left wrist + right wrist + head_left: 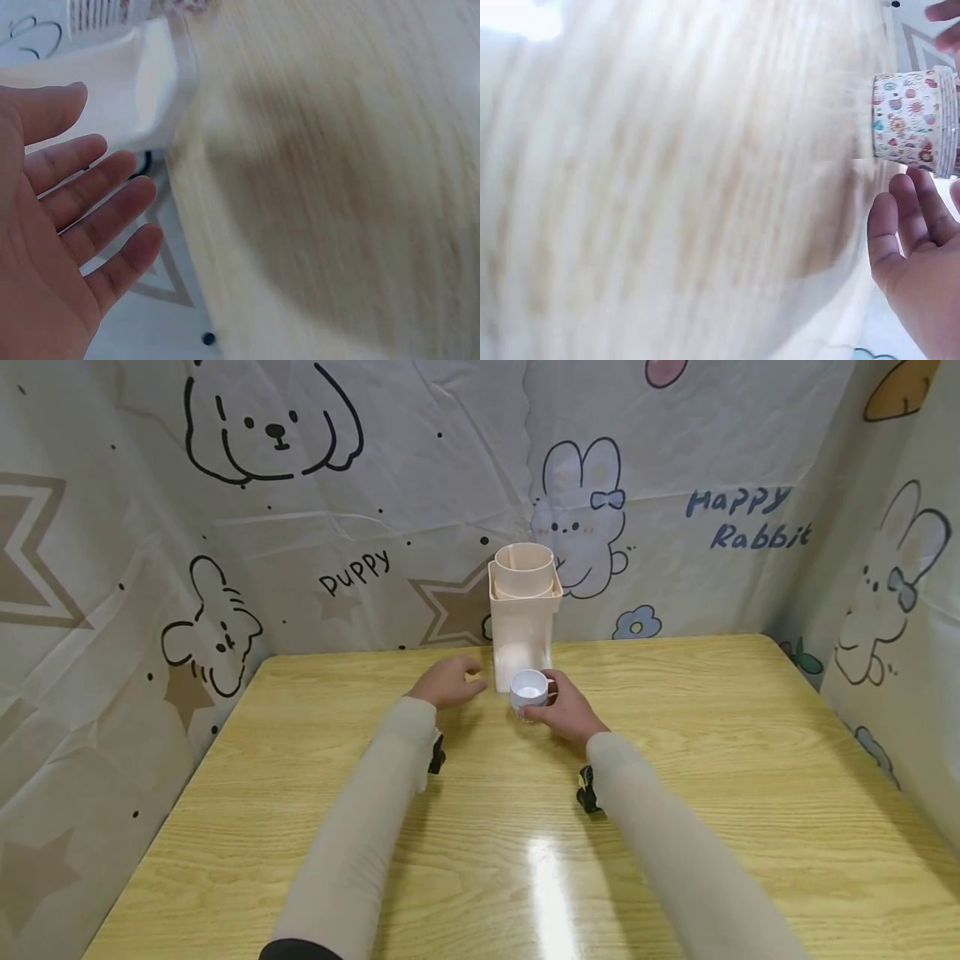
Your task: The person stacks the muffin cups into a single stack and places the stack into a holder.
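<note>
A small stack of paper cups (906, 120) with a colourful print stands upright on the table, its several rims nested together. From above, its white inside (529, 690) shows. My right hand (564, 708) holds the stack from the right, thumb at the near side and fingers behind. Directly behind the cups is a tall cream plastic cup holder (522, 635) with a round tube in its top. Left of the holder, my left hand (452, 682) hovers with nothing in it, its fingers (112, 206) loosely bent and spread beside the holder's wall.
The wood-grain table (480, 827) reaches back to a hanging cloth (442, 510) printed with cartoon animals, which also covers both sides. The holder stands near the table's back edge. A black wrist device (588, 789) hangs below the right sleeve.
</note>
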`<state>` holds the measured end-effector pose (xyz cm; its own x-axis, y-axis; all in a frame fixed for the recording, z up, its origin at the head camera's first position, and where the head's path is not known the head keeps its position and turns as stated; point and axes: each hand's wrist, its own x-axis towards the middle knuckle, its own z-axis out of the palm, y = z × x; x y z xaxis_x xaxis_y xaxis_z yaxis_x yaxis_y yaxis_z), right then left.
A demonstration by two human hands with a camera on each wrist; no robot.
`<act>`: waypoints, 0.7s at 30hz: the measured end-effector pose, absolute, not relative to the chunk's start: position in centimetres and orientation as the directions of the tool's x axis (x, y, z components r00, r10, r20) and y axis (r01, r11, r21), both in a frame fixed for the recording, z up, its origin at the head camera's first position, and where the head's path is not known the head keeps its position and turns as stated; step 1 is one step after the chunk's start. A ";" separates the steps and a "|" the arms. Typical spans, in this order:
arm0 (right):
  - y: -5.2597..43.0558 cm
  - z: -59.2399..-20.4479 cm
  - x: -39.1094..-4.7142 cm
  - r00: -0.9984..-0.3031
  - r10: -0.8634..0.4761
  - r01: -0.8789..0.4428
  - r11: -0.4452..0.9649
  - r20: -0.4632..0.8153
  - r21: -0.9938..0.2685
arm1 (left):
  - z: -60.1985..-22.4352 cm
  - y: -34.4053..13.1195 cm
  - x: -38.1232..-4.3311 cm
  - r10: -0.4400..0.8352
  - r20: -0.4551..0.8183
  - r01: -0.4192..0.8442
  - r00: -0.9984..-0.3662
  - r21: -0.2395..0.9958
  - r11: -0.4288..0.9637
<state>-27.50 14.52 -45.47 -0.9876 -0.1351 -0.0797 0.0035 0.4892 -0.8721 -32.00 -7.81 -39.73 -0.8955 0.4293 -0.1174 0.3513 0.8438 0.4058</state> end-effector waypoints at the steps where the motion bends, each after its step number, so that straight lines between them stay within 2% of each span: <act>1: 14.5 -45.2 -27.6 -0.987 -0.142 -0.005 0.492 -0.075 -0.871 | -39.8 -8.1 -32.0 0.425 -0.124 0.344 -0.897 0.408 0.845; 13: 14.1 -44.2 -28.2 -0.975 -0.217 -0.096 0.595 -0.045 -0.798 | -41.3 -8.8 -32.0 0.410 -0.151 0.301 -0.900 0.465 0.832; 21: 13.8 -44.2 -28.1 -0.976 -0.214 -0.099 0.596 -0.039 -0.797 | -42.2 -9.2 -32.2 0.403 -0.136 0.302 -0.905 0.460 0.835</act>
